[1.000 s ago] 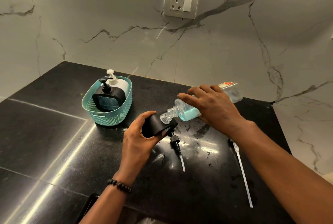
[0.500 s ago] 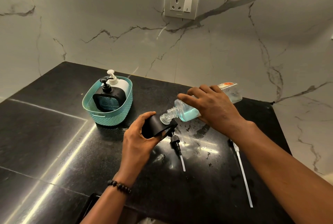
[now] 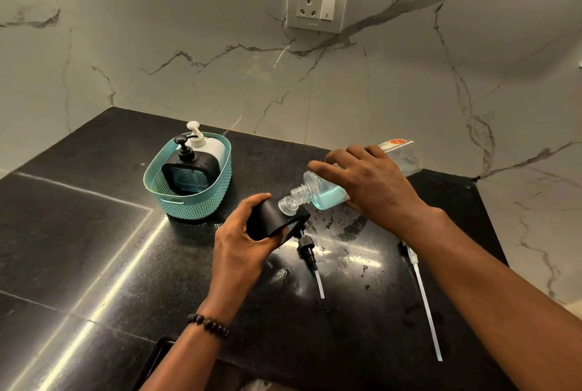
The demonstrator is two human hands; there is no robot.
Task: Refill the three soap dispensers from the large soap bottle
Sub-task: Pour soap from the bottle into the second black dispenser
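Over black countertop [image 3: 94, 233], right hand [image 3: 371, 182] tilts soap bottle [image 3: 318, 193] into left hand [image 3: 239, 242]'s gripped dispenser [image 3: 267, 220].

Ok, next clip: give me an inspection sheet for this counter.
Surface: black stone counter, wet smears near the middle.
Job's things: large soap bottle tilted, mouth at black dispenser; two dispensers in teal basket; black pump and long pump tube lying loose.
Clutter: nothing seen.
Hands: left hand grips the dispenser; right hand grips the bottle.
Cables: nothing seen.
Surroundings: marble wall, wall socket.
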